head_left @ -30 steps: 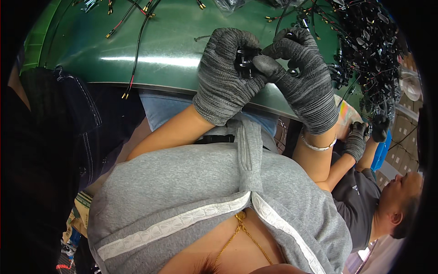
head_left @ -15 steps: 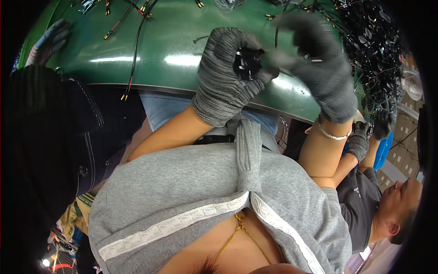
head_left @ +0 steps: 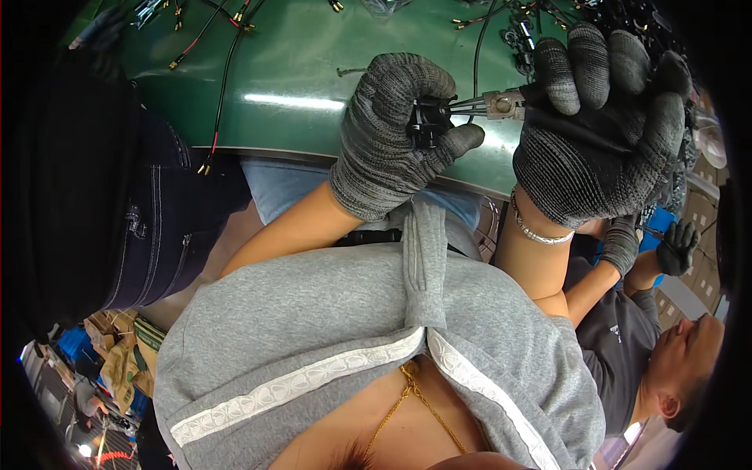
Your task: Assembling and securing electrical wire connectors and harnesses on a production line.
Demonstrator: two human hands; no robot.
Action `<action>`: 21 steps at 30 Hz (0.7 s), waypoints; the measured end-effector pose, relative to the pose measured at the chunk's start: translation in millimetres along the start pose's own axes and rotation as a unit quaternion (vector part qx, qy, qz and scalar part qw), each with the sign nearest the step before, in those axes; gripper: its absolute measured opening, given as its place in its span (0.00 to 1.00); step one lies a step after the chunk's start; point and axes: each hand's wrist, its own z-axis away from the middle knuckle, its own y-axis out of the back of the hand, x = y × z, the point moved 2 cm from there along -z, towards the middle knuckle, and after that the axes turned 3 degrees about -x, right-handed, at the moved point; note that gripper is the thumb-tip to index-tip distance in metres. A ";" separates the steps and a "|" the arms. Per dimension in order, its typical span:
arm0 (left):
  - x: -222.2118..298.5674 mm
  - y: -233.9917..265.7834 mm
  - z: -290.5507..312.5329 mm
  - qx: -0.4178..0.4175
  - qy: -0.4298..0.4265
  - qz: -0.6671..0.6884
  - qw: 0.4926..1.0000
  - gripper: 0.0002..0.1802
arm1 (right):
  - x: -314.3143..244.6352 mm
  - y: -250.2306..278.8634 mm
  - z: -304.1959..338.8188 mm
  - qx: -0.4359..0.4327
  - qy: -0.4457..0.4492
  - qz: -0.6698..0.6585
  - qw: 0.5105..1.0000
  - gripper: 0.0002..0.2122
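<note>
My left hand, in a dark grey knit glove, is closed around a small glossy black plastic part above the green table. Long-nose pliers lie across the palm of my gloved right hand, which is turned up with its fingers partly curled over them. The slim metal jaws reach the right side of the black part. Their dark handles mostly disappear into the dark palm.
The green table carries short red-and-black cables with brass-coloured tips. A tangled pile of black parts lies at far right. A person in dark clothes stands close at left; a gloved co-worker is at right.
My right hand, blurred before, has turned palm up and shifted right; the pliers now show against the black part. My left hand has barely moved. The left neighbour's hand has moved farther up.
</note>
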 end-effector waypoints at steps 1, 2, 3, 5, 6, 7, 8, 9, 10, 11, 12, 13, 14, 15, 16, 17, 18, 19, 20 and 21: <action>-0.9 0.2 -0.2 -0.009 -0.011 -0.015 1.000 0.26 | 0.1 0.0 -0.3 0.000 -0.003 -0.006 1.000 0.15; -0.2 0.0 -0.8 -0.018 -0.021 -0.029 0.999 0.27 | 1.0 -0.8 0.7 0.001 -0.002 -0.005 1.000 0.15; 0.6 -0.6 -0.8 -0.020 -0.021 -0.028 0.999 0.27 | 2.7 -1.6 2.4 0.021 0.003 -0.021 1.000 0.17; 3.4 1.5 -0.7 -0.011 -0.008 -0.035 0.999 0.28 | 9.2 -2.4 4.6 0.039 0.008 -0.042 0.998 0.19; 2.3 3.9 -0.5 -0.008 -0.008 -0.040 0.999 0.28 | 14.4 -2.8 4.6 0.017 0.017 -0.027 0.999 0.19; 2.5 3.9 -2.4 -0.006 -0.024 -0.052 0.998 0.29 | 16.0 -3.3 4.2 -0.001 0.027 -0.005 1.000 0.20; 3.0 3.9 -3.6 -0.005 -0.039 -0.065 0.997 0.29 | 17.5 -3.5 3.6 -0.020 0.037 0.017 0.999 0.21; 3.7 4.4 -3.0 -0.006 -0.040 -0.064 0.997 0.29 | 18.8 -3.6 3.0 -0.039 0.047 0.039 0.997 0.23; 2.8 4.5 -1.2 -0.030 -0.011 -0.047 0.998 0.31 | 19.8 -3.7 3.0 -0.057 0.058 0.060 0.995 0.24; 2.0 4.3 -0.1 -0.054 0.018 -0.031 0.998 0.32 | 20.0 -4.2 3.2 -0.076 0.068 0.081 0.991 0.25; 2.5 4.8 -0.3 -0.055 0.017 -0.031 0.998 0.32 | 19.5 -4.3 3.2 -0.083 0.074 0.094 0.989 0.25; 3.4 4.5 -0.6 -0.062 0.011 -0.031 0.998 0.31 | 18.0 -5.1 2.2 -0.087 0.074 0.101 0.988 0.25; 4.1 4.2 -0.9 -0.069 0.004 -0.030 0.997 0.30 | 17.4 -5.7 1.7 -0.089 0.073 0.110 0.987 0.25; 2.9 2.5 -1.6 -0.070 0.003 -0.030 0.997 0.30 | 15.7 -6.0 0.7 -0.089 0.073 0.114 0.987 0.25; 1.4 0.7 -3.0 -0.039 -0.034 -0.014 0.999 0.28 | 14.4 -6.8 -0.4 -0.090 0.072 0.119 0.986 0.25; 0.5 0.3 -3.6 -0.008 -0.070 0.001 0.998 0.26 | 13.9 -8.8 -0.5 -0.087 0.069 0.120 0.986 0.25; -1.1 0.4 -3.2 -0.008 -0.071 0.001 0.997 0.26 | 12.8 -7.5 -1.6 -0.091 0.069 0.124 0.986 0.25; -1.7 0.2 -2.5 -0.005 -0.088 -0.003 0.996 0.25 | 12.9 -8.3 -1.0 -0.087 0.066 0.127 0.986 0.25; -1.2 0.4 -1.9 -0.003 -0.106 -0.008 0.994 0.24 | 12.4 -8.6 -0.2 -0.086 0.062 0.128 0.986 0.25; 0.8 1.4 0.1 -0.004 -0.106 -0.007 0.994 0.24 | 11.4 -7.2 -0.7 -0.090 0.063 0.135 0.985 0.25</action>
